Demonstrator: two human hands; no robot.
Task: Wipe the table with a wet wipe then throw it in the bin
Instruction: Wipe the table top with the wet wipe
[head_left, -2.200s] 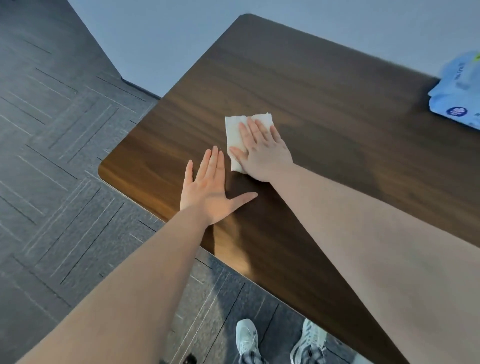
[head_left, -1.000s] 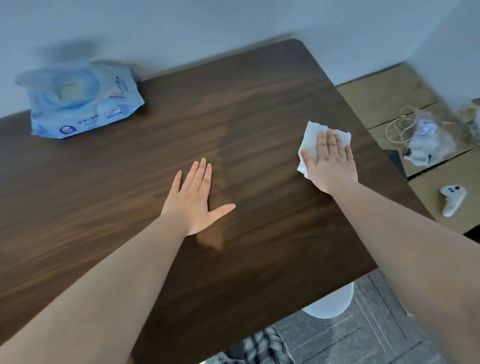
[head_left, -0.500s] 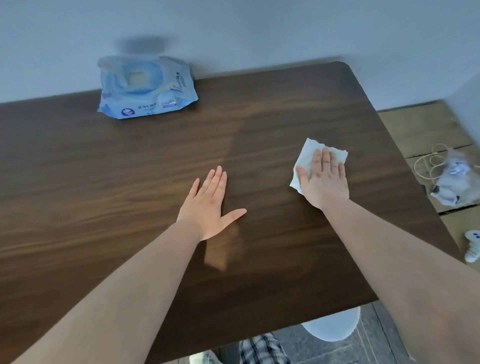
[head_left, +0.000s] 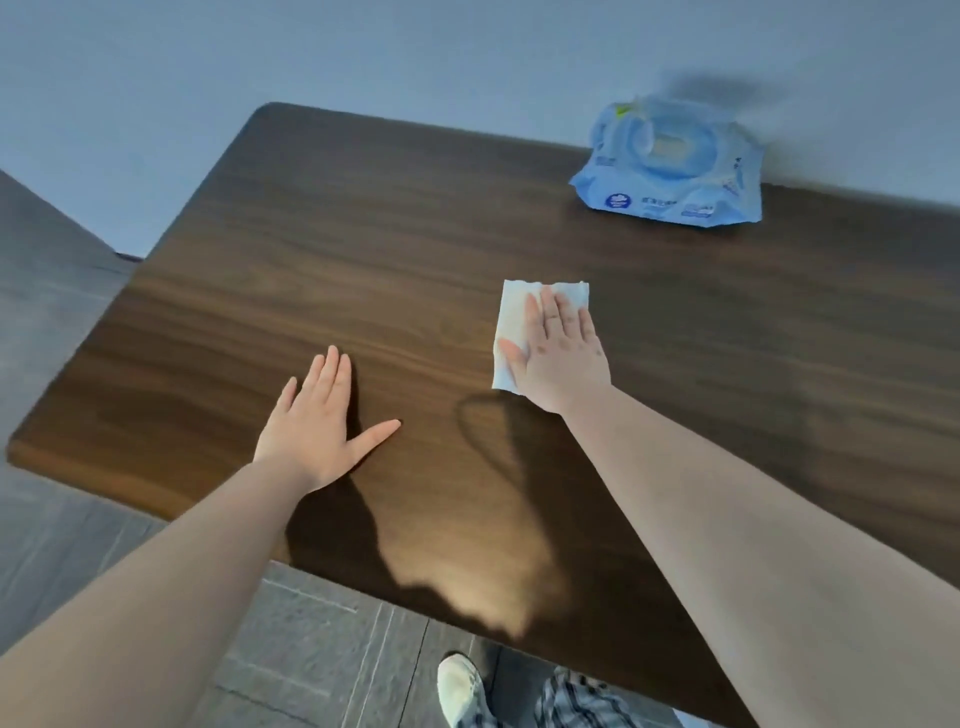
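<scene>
A white wet wipe (head_left: 514, 312) lies flat on the dark wooden table (head_left: 363, 234), roughly at its middle. My right hand (head_left: 558, 358) presses on the wipe with flat fingers and covers its right half. My left hand (head_left: 317, 431) rests flat on the bare tabletop to the left of the wipe, near the front edge, fingers together and thumb spread, holding nothing. No bin is in view.
A blue pack of wet wipes (head_left: 675, 166) sits at the back right of the table against the pale wall. Dark grey floor (head_left: 52, 312) runs along the table's left and front edges. My shoe (head_left: 460, 686) shows below the front edge.
My right hand has slid the wipe leftward from the table's right side toward its middle. The view has swung left, so the pack now sits at the back right. My left hand stays flat.
</scene>
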